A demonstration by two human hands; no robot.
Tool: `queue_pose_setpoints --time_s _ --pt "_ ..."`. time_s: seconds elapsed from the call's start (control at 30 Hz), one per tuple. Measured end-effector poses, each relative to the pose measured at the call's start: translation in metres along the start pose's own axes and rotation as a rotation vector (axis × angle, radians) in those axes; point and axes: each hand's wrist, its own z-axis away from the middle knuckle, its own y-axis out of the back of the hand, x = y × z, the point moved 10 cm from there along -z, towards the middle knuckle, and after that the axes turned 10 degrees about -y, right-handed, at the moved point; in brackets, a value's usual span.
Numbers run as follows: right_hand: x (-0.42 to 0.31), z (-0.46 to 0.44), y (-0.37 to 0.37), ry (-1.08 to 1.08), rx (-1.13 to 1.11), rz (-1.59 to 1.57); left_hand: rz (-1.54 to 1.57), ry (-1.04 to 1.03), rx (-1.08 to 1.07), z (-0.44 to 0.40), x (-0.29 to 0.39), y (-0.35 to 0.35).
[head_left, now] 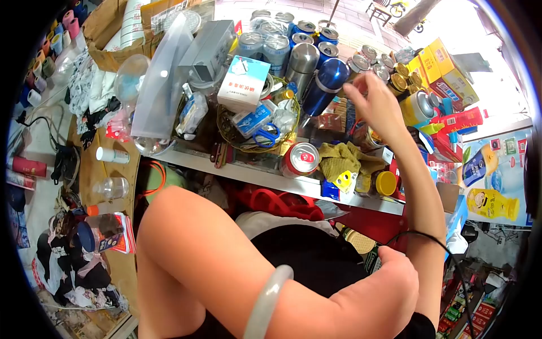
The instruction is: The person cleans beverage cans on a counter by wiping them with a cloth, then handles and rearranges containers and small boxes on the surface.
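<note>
My right hand [375, 100] is stretched over the crowded counter, its fingers apart and nothing visible in it. Just left of its fingertips stands a dark blue thermos flask [327, 86], slightly tilted. A steel flask [302, 66] stands beside that. My left hand [379, 278] is low in front of my right arm, curled like a fist with the thumb side up; what is inside, if anything, is hidden. A pale bangle [270, 305] circles my left wrist. Below the blue thermos are a red can [300, 160] and a crumpled olive cloth [344, 163].
A wire basket [226, 133] holds a white-and-teal box [244, 82] and blue scissors [266, 134]. Several drink cans [305, 28] stand at the back. Yellow cartons [443, 73] are at the right. A black cable [435, 237] hangs near my right arm. Fabric scraps lie left.
</note>
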Motion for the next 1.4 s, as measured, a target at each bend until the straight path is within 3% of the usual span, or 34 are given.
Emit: queue_pose_setpoints --time_s 0.17,0.3,0.4,0.47,0.5,0.57,0.63,0.7,0.77,0.83,0.9,1.07,1.23,1.4 --pt "0.019 0.076 -0.05 0.006 -0.449 0.194 0.024 0.087 0.093 -0.003 -0.021 -0.034" --pt "0.023 0.11 -0.074 0.188 -0.479 0.085 0.139 0.181 0.125 0.003 -0.079 -0.049" --pt "0.019 0.125 -0.072 0.418 -0.285 -0.102 0.265 0.266 0.161 0.007 -0.134 -0.045" --pt "0.014 0.128 -0.079 0.532 -0.211 -0.014 0.255 0.351 0.104 0.009 -0.169 -0.047" --pt "0.021 0.125 -0.089 0.538 -0.223 0.154 0.223 0.404 0.175 0.008 -0.185 -0.042" --pt "0.027 0.11 -0.061 0.317 -0.217 -0.058 0.298 0.582 0.131 0.012 -0.23 -0.048" --pt "0.065 0.094 -0.055 -0.039 -0.289 -0.417 0.172 0.586 0.242 0.014 -0.266 -0.05" --pt "0.107 0.089 -0.066 -0.423 -0.399 -0.909 0.154 0.632 0.17 0.005 -0.3 -0.067" --pt "0.103 0.102 -0.049 -0.828 -0.389 -1.529 0.106 0.615 0.134 -0.01 -0.331 -0.093" --pt "0.103 0.1 -0.038 -0.777 -0.353 -1.782 -0.045 0.696 -0.097 -0.025 -0.355 -0.125" --pt "0.104 0.099 -0.035 -0.644 -0.372 -1.893 -0.15 0.707 -0.156 -0.041 -0.373 -0.149" --pt "0.11 0.107 -0.028 -0.52 -0.408 -1.97 -0.117 0.808 -0.431 -0.062 -0.412 -0.198" --pt "0.105 0.112 -0.013 -0.449 -0.42 -2.112 -0.036 0.787 -0.417 -0.07 -0.418 -0.218" --pt "0.096 0.109 -0.002 -0.081 -0.535 -2.276 -0.02 0.777 -0.39 -0.073 -0.417 -0.213"
